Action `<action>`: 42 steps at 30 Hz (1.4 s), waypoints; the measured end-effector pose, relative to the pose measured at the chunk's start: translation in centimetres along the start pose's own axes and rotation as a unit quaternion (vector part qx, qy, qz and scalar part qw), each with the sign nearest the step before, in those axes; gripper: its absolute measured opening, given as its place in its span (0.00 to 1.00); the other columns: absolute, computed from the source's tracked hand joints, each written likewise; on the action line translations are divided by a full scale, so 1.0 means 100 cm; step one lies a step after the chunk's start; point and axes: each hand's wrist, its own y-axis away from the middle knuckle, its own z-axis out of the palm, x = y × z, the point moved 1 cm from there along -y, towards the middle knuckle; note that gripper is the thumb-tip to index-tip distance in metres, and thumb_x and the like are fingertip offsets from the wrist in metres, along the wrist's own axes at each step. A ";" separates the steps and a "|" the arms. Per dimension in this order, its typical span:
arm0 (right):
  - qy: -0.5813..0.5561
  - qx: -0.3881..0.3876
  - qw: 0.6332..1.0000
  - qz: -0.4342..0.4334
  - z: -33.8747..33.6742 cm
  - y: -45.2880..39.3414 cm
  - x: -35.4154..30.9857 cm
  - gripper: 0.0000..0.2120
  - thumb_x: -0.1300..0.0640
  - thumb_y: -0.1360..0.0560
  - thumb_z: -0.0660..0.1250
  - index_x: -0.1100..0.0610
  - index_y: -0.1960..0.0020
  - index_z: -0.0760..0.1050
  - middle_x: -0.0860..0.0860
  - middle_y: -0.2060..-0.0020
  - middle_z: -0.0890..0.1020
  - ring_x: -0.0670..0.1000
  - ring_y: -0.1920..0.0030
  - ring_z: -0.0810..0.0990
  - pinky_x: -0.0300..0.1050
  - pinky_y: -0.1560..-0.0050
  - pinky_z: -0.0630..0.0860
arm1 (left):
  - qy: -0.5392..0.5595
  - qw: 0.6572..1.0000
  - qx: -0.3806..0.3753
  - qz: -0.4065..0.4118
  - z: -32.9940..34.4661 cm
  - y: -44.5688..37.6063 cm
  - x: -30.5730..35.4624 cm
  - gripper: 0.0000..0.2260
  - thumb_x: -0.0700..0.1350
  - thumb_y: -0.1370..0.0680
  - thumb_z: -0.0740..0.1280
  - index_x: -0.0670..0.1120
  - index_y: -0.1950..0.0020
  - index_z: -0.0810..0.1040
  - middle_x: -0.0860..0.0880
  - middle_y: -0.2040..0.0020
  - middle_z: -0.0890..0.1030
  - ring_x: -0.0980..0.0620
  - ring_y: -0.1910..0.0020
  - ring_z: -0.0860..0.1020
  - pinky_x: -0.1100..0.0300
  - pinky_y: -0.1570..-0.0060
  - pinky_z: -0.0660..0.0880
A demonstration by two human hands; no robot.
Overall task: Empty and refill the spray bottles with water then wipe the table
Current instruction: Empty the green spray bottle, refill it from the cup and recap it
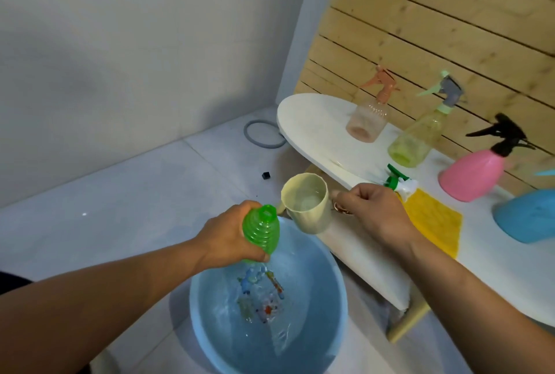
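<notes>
White table (315, 127) is standing at two o'clock; over the blue basin (336, 277), the left hand (228, 235) is gripping the uncapped green bottle (260, 231) while the right hand (369, 211) is holding a water-filled cup (306, 202) by its handle. Refilling appears underway; next, the cup's lip needs aligning over the bottle's narrow mouth.

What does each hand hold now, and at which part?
The left hand grips the green bottle around its ribbed body. The right hand holds the cream cup at its handle side.

Bottle (260, 232) and cup (306, 202) side by side over the basin (336, 277) on the floor; desk (315, 127) to the right carries four sprayers (368, 115), cloth (432, 220).
</notes>
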 end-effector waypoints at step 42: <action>0.240 0.099 0.948 -0.183 -0.011 0.031 -0.039 0.14 0.44 0.25 0.71 0.51 0.62 0.74 0.47 0.65 0.76 0.50 0.62 0.75 0.45 0.64 0.67 | -0.073 0.997 0.008 0.020 0.010 -0.007 0.009 0.45 0.61 0.39 0.85 0.61 0.27 0.67 0.57 0.36 0.77 0.50 0.39 0.77 0.50 0.36 0.75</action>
